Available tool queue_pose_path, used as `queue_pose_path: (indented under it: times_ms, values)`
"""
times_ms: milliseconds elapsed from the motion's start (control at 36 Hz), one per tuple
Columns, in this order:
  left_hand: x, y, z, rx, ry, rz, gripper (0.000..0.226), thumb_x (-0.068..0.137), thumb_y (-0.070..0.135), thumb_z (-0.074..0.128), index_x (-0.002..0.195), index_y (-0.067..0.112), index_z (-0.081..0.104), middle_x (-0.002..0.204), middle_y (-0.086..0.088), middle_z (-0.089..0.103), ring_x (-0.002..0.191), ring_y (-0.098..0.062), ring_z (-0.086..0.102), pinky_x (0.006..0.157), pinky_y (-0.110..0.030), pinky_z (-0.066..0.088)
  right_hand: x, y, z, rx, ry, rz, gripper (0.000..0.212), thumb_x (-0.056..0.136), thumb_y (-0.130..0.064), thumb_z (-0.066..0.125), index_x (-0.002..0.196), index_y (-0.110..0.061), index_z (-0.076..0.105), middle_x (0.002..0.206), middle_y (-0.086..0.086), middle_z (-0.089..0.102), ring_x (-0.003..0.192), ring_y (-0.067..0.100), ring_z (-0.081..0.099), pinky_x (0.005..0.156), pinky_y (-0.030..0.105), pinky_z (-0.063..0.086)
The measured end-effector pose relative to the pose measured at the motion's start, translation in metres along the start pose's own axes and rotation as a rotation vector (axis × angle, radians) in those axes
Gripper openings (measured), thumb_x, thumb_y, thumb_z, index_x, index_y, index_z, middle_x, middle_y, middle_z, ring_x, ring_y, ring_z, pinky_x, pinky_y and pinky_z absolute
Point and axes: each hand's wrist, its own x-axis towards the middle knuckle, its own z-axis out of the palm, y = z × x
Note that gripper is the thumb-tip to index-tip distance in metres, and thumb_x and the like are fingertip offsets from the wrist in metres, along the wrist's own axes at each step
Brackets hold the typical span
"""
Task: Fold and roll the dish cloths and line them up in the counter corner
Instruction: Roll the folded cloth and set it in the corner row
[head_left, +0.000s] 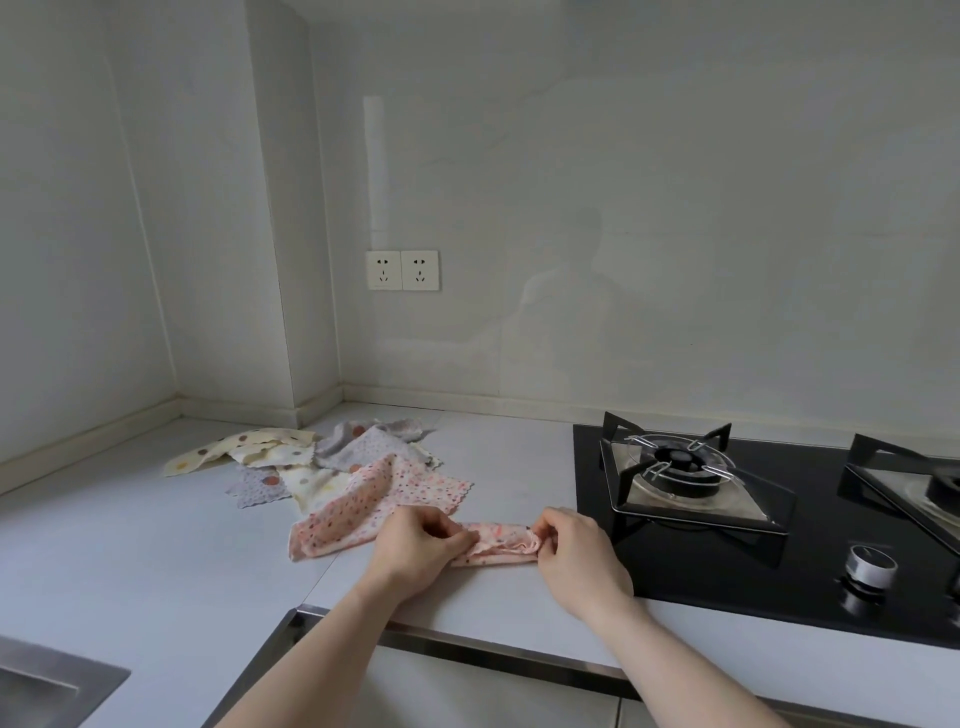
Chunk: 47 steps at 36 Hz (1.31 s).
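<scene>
A pink dotted dish cloth (501, 540) lies rolled into a narrow strip near the counter's front edge. My left hand (415, 545) pinches its left end and my right hand (576, 551) pinches its right end. Another pink dotted cloth (358, 512) lies loosely folded just to the left, partly under my left hand. Behind it sits a loose pile of several cloths (311, 457), cream and grey with brown dots, spread toward the counter corner (182, 410).
A black gas hob (727, 571) with burner grates (675, 467) and a knob (870, 566) fills the counter to the right. A steel sink (47, 680) shows at bottom left. Two wall sockets (402, 270) sit above the counter.
</scene>
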Motion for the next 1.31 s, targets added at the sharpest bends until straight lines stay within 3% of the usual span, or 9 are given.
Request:
queue_pose_path:
  times_ms: [222, 444, 528, 611, 722, 889, 1056, 1222, 1306]
  values:
    - [-0.001, -0.005, -0.003, 0.012, 0.011, 0.072, 0.026, 0.074, 0.036, 0.082, 0.092, 0.03, 0.064, 0.081, 0.008, 0.067, 0.072, -0.003, 0.062, 0.069, -0.024, 0.053, -0.002, 0.001, -0.001, 0.011, 0.071, -0.016, 0.039, 0.094, -0.05, 0.04, 0.077, -0.022, 0.062, 0.085, -0.009, 0.067, 0.084, 0.017, 0.058, 0.07, 0.032, 0.044]
    - [0.006, -0.012, 0.001, 0.28, -0.079, 0.118, 0.068, 0.074, 0.076, 0.056, 0.13, 0.038, 0.059, 0.125, 0.016, 0.054, 0.113, -0.011, 0.053, 0.101, -0.036, 0.045, 0.001, 0.004, 0.002, -0.025, 0.011, -0.055, 0.023, 0.091, -0.048, 0.053, 0.08, -0.028, 0.058, 0.088, -0.015, 0.065, 0.092, 0.011, 0.052, 0.084, 0.028, 0.044]
    - [0.005, -0.012, 0.002, 0.361, -0.103, 0.142, 0.054, 0.079, 0.066, 0.054, 0.12, 0.032, 0.063, 0.122, 0.015, 0.058, 0.114, -0.015, 0.048, 0.1, -0.038, 0.041, 0.0, 0.002, 0.0, -0.092, -0.017, -0.101, 0.015, 0.092, -0.046, 0.051, 0.088, -0.032, 0.051, 0.088, -0.015, 0.059, 0.092, 0.007, 0.043, 0.096, 0.025, 0.035]
    - [0.005, -0.013, 0.001, 0.251, -0.093, 0.167, 0.022, 0.08, 0.052, 0.061, 0.083, 0.03, 0.059, 0.087, 0.015, 0.061, 0.092, -0.012, 0.051, 0.081, -0.034, 0.045, 0.001, 0.002, 0.003, -0.134, -0.015, -0.125, 0.011, 0.094, -0.04, 0.049, 0.099, -0.034, 0.042, 0.093, -0.017, 0.056, 0.093, 0.004, 0.04, 0.108, 0.027, 0.029]
    - [0.006, -0.014, -0.002, 0.113, -0.127, 0.151, 0.015, 0.075, 0.042, 0.068, 0.079, 0.032, 0.057, 0.077, 0.017, 0.061, 0.082, -0.005, 0.053, 0.071, -0.028, 0.042, 0.002, 0.011, 0.014, -0.141, -0.026, -0.152, 0.033, 0.089, -0.044, 0.049, 0.12, -0.039, 0.037, 0.108, -0.02, 0.059, 0.11, 0.0, 0.051, 0.117, 0.029, 0.024]
    - [0.005, -0.007, -0.007, 0.099, -0.12, 0.106, 0.012, 0.076, 0.032, 0.065, 0.08, 0.035, 0.055, 0.081, 0.02, 0.061, 0.083, -0.004, 0.056, 0.072, -0.026, 0.043, 0.005, 0.01, 0.016, -0.195, -0.019, -0.105, 0.034, 0.087, -0.046, 0.052, 0.119, -0.034, 0.058, 0.11, -0.015, 0.059, 0.106, 0.015, 0.053, 0.102, 0.032, 0.034]
    - [-0.008, 0.03, -0.024, 0.109, -0.24, -0.172, 0.023, 0.071, 0.044, 0.056, 0.084, 0.028, 0.066, 0.08, 0.013, 0.065, 0.088, -0.016, 0.056, 0.076, -0.033, 0.044, 0.018, -0.032, -0.024, -0.174, -0.426, 0.142, 0.026, 0.097, -0.037, 0.053, 0.118, -0.023, 0.056, 0.122, -0.002, 0.057, 0.113, 0.023, 0.048, 0.101, 0.034, 0.036]
    - [-0.036, 0.095, -0.077, -0.165, -0.362, -0.401, 0.004, 0.087, 0.017, 0.07, 0.088, 0.019, 0.067, 0.079, 0.0, 0.072, 0.08, -0.018, 0.067, 0.075, -0.037, 0.054, 0.003, -0.088, -0.114, 0.315, -0.496, 0.457, 0.015, 0.089, -0.024, 0.071, 0.095, -0.024, 0.058, 0.098, -0.008, 0.068, 0.085, 0.006, 0.062, 0.064, 0.014, 0.045]
    - [-0.05, 0.131, -0.113, -0.255, -0.4, -0.339, 0.006, 0.092, 0.012, 0.067, 0.088, 0.014, 0.065, 0.078, 0.002, 0.072, 0.073, -0.011, 0.066, 0.069, -0.029, 0.055, -0.015, -0.108, -0.162, 0.478, -0.439, 0.527, 0.019, 0.084, -0.023, 0.078, 0.093, -0.021, 0.062, 0.09, -0.004, 0.073, 0.083, 0.009, 0.067, 0.069, 0.021, 0.052]
